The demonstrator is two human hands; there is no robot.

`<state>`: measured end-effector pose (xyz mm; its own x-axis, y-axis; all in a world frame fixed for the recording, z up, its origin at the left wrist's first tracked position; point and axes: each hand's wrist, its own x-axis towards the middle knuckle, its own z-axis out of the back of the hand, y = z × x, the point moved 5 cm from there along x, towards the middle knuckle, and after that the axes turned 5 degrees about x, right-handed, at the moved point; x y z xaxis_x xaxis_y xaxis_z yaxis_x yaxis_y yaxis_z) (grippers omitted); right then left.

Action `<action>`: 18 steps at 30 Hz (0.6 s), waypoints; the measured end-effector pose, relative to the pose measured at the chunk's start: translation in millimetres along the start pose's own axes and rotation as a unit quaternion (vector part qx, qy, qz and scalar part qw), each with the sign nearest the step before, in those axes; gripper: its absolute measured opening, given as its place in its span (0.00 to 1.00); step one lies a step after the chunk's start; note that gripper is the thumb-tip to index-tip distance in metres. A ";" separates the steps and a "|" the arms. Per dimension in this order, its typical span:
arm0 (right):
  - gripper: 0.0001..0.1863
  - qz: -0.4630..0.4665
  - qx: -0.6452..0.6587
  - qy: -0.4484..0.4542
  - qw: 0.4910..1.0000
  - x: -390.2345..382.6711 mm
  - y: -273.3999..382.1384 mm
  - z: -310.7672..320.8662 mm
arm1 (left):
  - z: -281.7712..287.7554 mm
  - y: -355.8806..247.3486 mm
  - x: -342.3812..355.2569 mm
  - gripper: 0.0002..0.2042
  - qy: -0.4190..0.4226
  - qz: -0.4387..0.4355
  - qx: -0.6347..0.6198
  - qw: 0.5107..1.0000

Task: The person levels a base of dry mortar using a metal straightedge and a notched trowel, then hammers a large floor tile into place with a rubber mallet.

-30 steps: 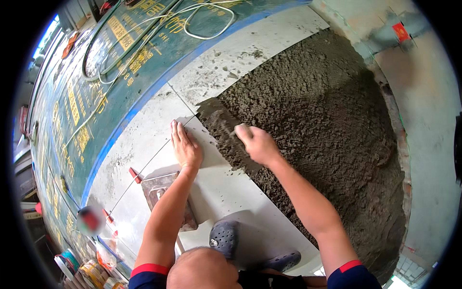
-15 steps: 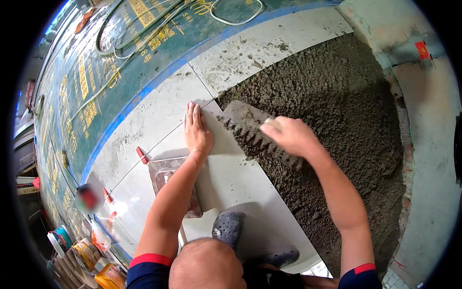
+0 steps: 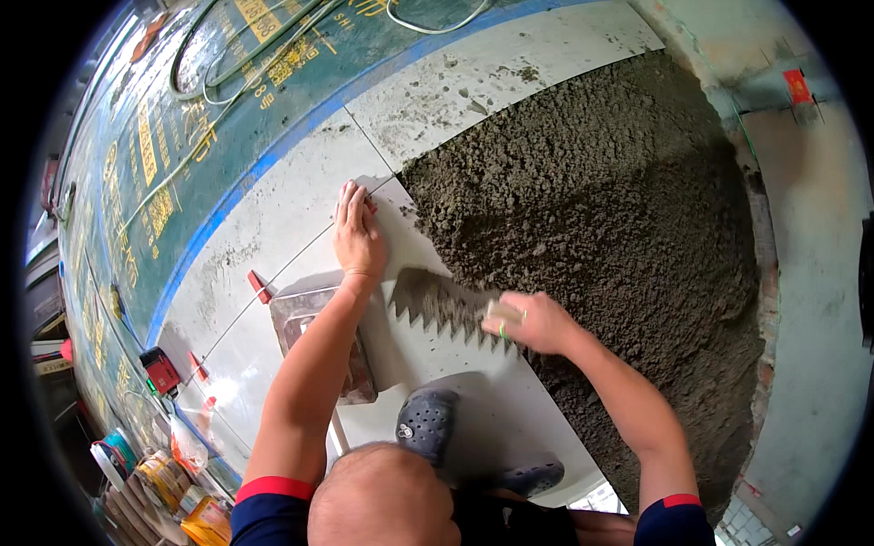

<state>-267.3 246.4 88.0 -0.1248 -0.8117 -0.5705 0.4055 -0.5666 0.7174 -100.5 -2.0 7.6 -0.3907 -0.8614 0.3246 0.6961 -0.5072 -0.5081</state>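
Resting flat at left, gripping at right

A red wedge (image 3: pixel 259 287) sat at a tile seam (image 3: pixel 299 261), left of a flat tool (image 3: pixel 293 311). The left hand (image 3: pixel 358 238) lay palm-down on the pale tile (image 3: pixel 401 244), fingers nearly together (something red (image 3: pixel 371 207) showed beside them). A notched trowel (image 3: pixel 430 298) slanted over the tile's edge, its handle (image 3: pixel 501 318) clasped in the right hand (image 3: pixel 539 323); dark mortar (image 3: pixel 628 218) spread beyond.
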 end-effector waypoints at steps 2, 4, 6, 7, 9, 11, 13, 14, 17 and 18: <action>0.28 0.068 0.060 -0.085 0.992 23.3 -17.8 18.5 | -7.4 2.4 1.8 0.15 0.012 -0.002 -0.012 1.000; 0.28 0.027 0.162 -0.145 0.976 36.2 -38.9 42.6 | -7.6 3.1 -0.3 0.15 0.027 0.002 -0.017 1.000; 0.27 -0.069 0.359 -0.137 0.921 25.3 -38.8 61.3 | -3.8 -0.3 0.1 0.15 0.025 -0.004 -0.013 1.000; 0.27 -0.092 0.393 -0.152 0.902 18.8 -52.1 65.2 | -3.5 -2.9 0.6 0.15 0.024 -0.002 -0.013 1.000; 0.26 -0.100 0.432 -0.136 0.886 9.1 -40.6 63.1 | -4.2 -5.0 2.1 0.15 0.024 -0.007 0.000 1.000; 0.25 -0.081 0.428 -0.086 0.896 17.7 -11.4 46.1 | -0.7 -2.3 1.2 0.15 0.023 -0.012 0.009 1.000; 0.19 -0.084 0.454 -0.066 0.885 38.8 15.8 28.8 | -2.7 -0.2 0.3 0.15 0.020 -0.022 0.012 0.999; 0.17 -0.057 0.453 -0.060 0.888 53.4 29.5 23.0 | -3.6 1.7 0.5 0.15 0.018 -0.032 0.019 0.999; 0.19 -0.035 0.491 0.004 0.870 78.1 76.3 11.4 | -2.7 8.4 2.0 0.15 0.015 -0.055 0.032 0.998; 0.20 -0.020 0.455 -0.016 0.890 92.8 66.7 9.4 | -8.3 4.2 1.6 0.15 0.036 -0.043 0.017 0.998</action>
<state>-260.3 132.0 86.6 -0.1540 -0.7836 -0.6018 -0.4990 -0.4641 0.7319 -103.3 -5.8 -0.6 -0.4914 -0.8151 0.3067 0.6776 -0.5791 -0.4533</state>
